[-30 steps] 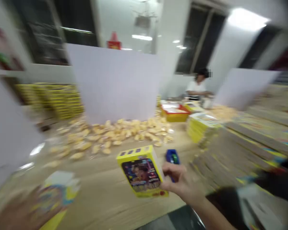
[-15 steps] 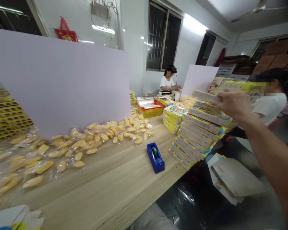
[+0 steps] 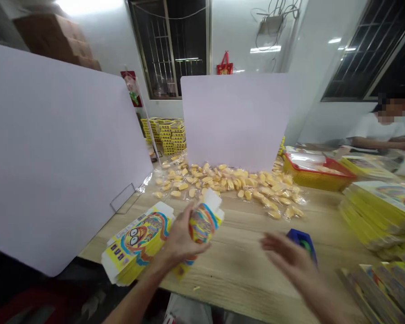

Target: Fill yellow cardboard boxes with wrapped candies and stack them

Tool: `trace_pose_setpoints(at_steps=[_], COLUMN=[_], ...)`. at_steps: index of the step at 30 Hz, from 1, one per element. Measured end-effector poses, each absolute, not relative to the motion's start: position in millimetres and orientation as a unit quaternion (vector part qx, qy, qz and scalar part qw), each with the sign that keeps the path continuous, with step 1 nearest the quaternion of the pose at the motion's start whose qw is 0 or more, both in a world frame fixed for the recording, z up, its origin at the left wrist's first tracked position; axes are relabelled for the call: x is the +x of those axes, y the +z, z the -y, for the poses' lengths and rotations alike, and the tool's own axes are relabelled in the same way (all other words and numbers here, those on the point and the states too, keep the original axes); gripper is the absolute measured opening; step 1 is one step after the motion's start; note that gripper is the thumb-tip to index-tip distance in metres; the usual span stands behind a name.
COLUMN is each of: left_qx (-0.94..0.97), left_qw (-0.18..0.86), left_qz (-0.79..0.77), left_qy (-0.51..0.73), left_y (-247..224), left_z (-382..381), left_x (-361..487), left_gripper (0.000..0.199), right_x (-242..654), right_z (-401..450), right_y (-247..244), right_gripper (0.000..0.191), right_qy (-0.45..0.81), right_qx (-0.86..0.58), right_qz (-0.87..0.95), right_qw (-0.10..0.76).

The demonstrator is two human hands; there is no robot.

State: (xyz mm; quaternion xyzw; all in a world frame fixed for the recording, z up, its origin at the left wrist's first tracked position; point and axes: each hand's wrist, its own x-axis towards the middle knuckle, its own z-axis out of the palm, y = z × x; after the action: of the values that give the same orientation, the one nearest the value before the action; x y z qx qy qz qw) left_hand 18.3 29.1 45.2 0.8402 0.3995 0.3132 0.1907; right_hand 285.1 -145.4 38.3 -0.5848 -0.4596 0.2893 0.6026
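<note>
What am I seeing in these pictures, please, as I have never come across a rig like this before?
There is no machine here: the hands are a person's own, both bare. The single camera is worn on that person's head and looks forward and down, so the forearms enter from the bottom edge.

The left hand holds a printed carton. The right hand, a little blurred, is open and shows nothing in its grasp; it is near the blue tape dispenser.

On the table, a stack of cartons lies at the left, clear-wrapped yellow pieces spread across the middle, and a basket stands farther back at the right. Behind the pieces is a white panel. A co-worker sits at the far right.
</note>
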Motion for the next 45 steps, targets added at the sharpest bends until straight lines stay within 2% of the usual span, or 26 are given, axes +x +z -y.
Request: trace_pose_setpoints(at_steps=[2,3,5,7,9,11,14,17,19,22,23,25,27,28,31,32,33,36,38,40,42,45], left_qx=[0.858,0.867,0.879,0.882,0.884,0.888,0.896,0.904,0.897,0.849,0.827,0.792,0.768,0.755,0.706,0.691,0.678,0.631,0.592,0.570,0.591,0.662], left_qw=[0.183,0.166,0.110,0.048,0.002,-0.024,-0.043,-0.035,0.006,0.111,0.149,0.220,0.294,0.338,0.475,0.511,0.539,0.629,0.701,0.741,0.726,0.632], left_qz=[-0.357,-0.341,-0.335,-0.350,-0.360,-0.357,-0.338,-0.311,-0.315,-0.376,-0.399,-0.425,-0.428,-0.422,-0.391,-0.377,-0.364,-0.318,-0.283,-0.266,-0.281,-0.321], left_qy=[0.322,0.323,0.321,0.311,0.299,0.290,0.284,0.291,0.309,0.355,0.367,0.378,0.376,0.371,0.350,0.344,0.341,0.323,0.281,0.237,0.214,0.242], left_y=[26,16,-1,-14,-22,-28,-36,-43,-42,-35,-32,-29,-30,-32,-43,-47,-51,-62,-66,-69,-68,-63], left_z=[-7,3,19,31,39,45,49,44,38,30,30,33,40,44,55,58,61,70,75,76,72,61], left_x=[44,53,63,67,71,73,73,69,65,64,65,67,69,70,66,63,60,51,46,43,42,47], left_gripper=[0.112,0.114,0.112,0.102,0.093,0.087,0.086,0.089,0.088,0.089,0.092,0.099,0.101,0.093,0.040,0.029,0.027,0.052,0.065,0.070,0.065,0.030], right_x=[244,233,224,227,234,239,241,240,239,238,238,235,230,228,223,222,222,226,231,239,246,255], right_z=[119,111,105,106,106,100,89,86,92,104,108,114,119,123,136,141,147,166,175,180,180,175], right_y=[11,5,3,7,8,4,-4,0,6,5,0,-16,-37,-47,-71,-77,-81,-88,-89,-90,-90,-88], right_gripper=[0.053,0.052,0.046,0.040,0.038,0.037,0.026,0.033,0.032,0.026,0.032,0.046,0.045,0.042,0.037,0.037,0.040,0.068,0.078,0.072,0.058,0.028], right_qy=[0.386,0.354,0.202,0.064,0.049,0.120,0.301,0.452,0.429,0.206,0.171,0.263,0.429,0.476,0.468,0.456,0.445,0.442,0.462,0.485,0.472,0.388], right_qx=[-0.527,-0.542,-0.598,-0.636,-0.650,-0.670,-0.640,-0.551,-0.541,-0.612,-0.622,-0.599,-0.538,-0.521,-0.554,-0.566,-0.573,-0.570,-0.560,-0.548,-0.558,-0.594], right_qz=[0.472,0.469,0.465,0.498,0.552,0.558,0.530,0.528,0.531,0.454,0.418,0.399,0.408,0.398,0.344,0.334,0.328,0.325,0.350,0.389,0.421,0.457], right_qw=[0.592,0.601,0.621,0.586,0.519,0.474,0.468,0.463,0.491,0.614,0.640,0.643,0.599,0.586,0.597,0.601,0.605,0.611,0.592,0.559,0.537,0.536])
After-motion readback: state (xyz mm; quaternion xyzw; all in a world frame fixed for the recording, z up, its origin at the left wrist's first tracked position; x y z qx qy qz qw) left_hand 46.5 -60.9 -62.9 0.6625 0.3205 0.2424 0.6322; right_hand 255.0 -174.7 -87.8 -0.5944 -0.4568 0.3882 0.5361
